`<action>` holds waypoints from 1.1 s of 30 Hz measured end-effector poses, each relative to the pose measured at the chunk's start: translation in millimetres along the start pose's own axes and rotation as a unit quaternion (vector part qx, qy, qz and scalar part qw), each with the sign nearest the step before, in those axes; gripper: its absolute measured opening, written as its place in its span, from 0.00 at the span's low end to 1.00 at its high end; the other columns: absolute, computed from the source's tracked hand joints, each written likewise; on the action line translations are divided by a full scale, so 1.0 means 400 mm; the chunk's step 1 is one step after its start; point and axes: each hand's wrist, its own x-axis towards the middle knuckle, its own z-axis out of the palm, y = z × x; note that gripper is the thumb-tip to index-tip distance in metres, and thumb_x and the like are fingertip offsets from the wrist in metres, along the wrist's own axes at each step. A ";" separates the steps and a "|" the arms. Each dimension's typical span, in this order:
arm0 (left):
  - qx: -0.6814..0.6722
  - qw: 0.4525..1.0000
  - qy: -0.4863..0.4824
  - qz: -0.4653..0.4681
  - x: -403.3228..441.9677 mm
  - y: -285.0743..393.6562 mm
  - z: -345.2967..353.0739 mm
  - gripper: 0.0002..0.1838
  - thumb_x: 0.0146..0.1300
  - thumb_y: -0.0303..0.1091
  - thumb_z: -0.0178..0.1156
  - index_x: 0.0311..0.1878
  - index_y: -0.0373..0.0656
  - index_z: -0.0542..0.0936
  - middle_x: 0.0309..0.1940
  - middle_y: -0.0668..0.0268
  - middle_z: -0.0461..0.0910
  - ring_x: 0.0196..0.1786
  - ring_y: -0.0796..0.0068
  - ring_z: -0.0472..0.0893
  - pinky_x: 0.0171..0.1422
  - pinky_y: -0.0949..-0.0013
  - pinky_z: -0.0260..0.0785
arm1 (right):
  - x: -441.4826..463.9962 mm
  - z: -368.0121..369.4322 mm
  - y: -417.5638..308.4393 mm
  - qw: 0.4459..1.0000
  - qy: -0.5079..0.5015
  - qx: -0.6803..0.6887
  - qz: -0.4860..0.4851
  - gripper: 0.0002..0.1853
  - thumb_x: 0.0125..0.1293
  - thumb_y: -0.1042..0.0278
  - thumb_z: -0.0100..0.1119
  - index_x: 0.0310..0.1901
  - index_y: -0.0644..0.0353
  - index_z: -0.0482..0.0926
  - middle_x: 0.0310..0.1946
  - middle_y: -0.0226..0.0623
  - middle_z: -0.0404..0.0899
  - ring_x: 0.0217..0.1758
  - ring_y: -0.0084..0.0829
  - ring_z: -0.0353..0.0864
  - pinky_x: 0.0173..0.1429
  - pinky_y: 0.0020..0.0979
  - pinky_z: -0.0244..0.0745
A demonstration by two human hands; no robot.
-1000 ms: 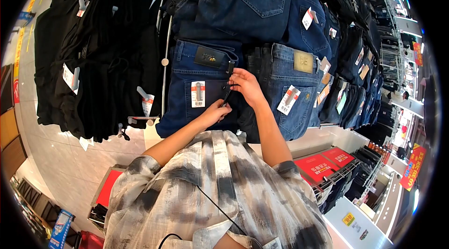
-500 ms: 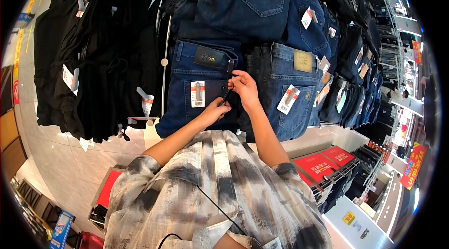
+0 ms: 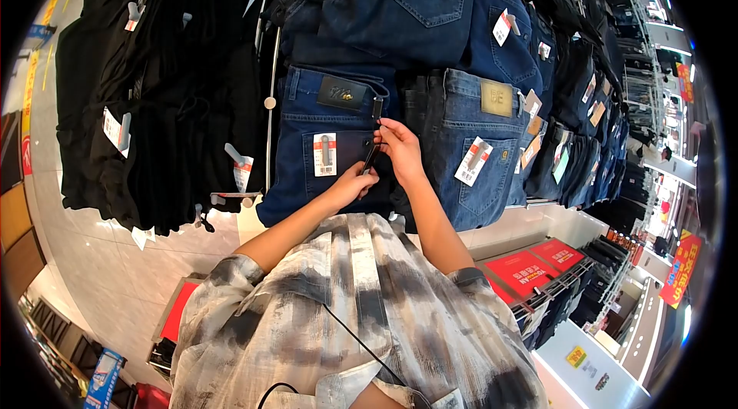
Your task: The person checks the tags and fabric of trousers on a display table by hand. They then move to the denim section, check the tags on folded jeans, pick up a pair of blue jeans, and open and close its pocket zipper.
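Note:
Folded blue jeans (image 3: 296, 155) with a black waistband patch (image 3: 342, 92) lie in front of me, a white and red price tag (image 3: 325, 154) on the back pocket. Closed around a thin black object (image 3: 372, 157) at the right edge of these jeans is my left hand (image 3: 357, 183); the object's exact kind is unclear. Just above it, the fingertips of my right hand (image 3: 401, 151) are pinched together near its upper end. What they grip is too small to make out. A narrow dark strip (image 3: 377, 107) hangs just above those fingertips.
Lighter blue jeans (image 3: 477, 194) with a tan patch are stacked close on the right. Black trousers (image 3: 177, 109) fill the left, past a metal rail (image 3: 269, 132). More dark jeans (image 3: 384, 17) are piled above. Red signs (image 3: 530, 271) stand lower right.
My right hand has shifted very slightly, its fingers still pinched together. The left hand keeps its hold on the thin black object, nearly in place.

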 end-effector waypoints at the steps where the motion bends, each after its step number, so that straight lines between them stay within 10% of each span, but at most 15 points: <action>1: 0.001 1.000 -0.001 -0.001 0.000 -0.001 0.000 0.09 0.65 0.36 0.59 0.40 0.48 0.69 0.26 0.75 0.68 0.26 0.83 0.68 0.30 0.76 0.61 | 0.000 0.001 -0.001 1.000 0.000 -0.003 -0.003 0.12 0.72 0.71 0.58 0.55 0.60 0.79 0.41 0.33 0.82 0.43 0.24 0.79 0.49 0.27 0.75; 17: -0.164 0.978 -0.116 -0.058 -0.014 -0.006 0.001 0.10 0.62 0.27 0.51 0.43 0.34 0.77 0.37 0.57 0.81 0.40 0.64 0.84 0.53 0.62 0.79 | -0.110 0.016 -0.001 0.976 -0.153 0.039 0.147 0.18 0.76 0.61 0.52 0.60 0.64 0.73 0.52 0.45 0.82 0.54 0.36 0.83 0.59 0.35 0.79; 22: 0.049 0.992 -0.118 -0.017 -0.026 0.012 -0.008 0.16 0.65 0.36 0.57 0.49 0.34 0.78 0.42 0.57 0.82 0.47 0.63 0.83 0.55 0.62 0.76 | -0.096 -0.008 0.023 0.981 -0.155 0.034 0.112 0.13 0.77 0.63 0.51 0.53 0.62 0.76 0.46 0.40 0.83 0.49 0.32 0.84 0.56 0.32 0.79; 27: 0.548 0.817 0.086 0.157 -0.103 0.164 -0.006 0.16 0.59 0.36 0.64 0.46 0.36 0.79 0.43 0.58 0.80 0.46 0.52 0.78 0.54 0.59 0.71 | -0.077 -0.017 0.005 0.992 -0.079 0.092 0.044 0.09 0.76 0.63 0.54 0.51 0.56 0.76 0.40 0.26 0.80 0.44 0.21 0.79 0.52 0.25 0.73; 29: 0.582 0.708 0.197 0.348 -0.083 0.175 -0.023 0.16 0.53 0.32 0.66 0.45 0.40 0.79 0.45 0.61 0.77 0.51 0.54 0.76 0.56 0.58 0.69 | -0.060 -0.016 -0.016 0.988 -0.074 0.132 0.016 0.10 0.76 0.63 0.54 0.52 0.56 0.75 0.42 0.26 0.79 0.47 0.21 0.77 0.56 0.26 0.71; 33: 0.659 0.578 0.281 0.392 -0.038 0.164 -0.060 0.18 0.49 0.29 0.65 0.46 0.39 0.78 0.44 0.60 0.75 0.52 0.57 0.74 0.57 0.58 0.65 | -0.022 -0.005 -0.061 0.989 -0.054 0.135 -0.034 0.10 0.76 0.64 0.54 0.53 0.57 0.75 0.42 0.26 0.79 0.48 0.22 0.77 0.59 0.27 0.69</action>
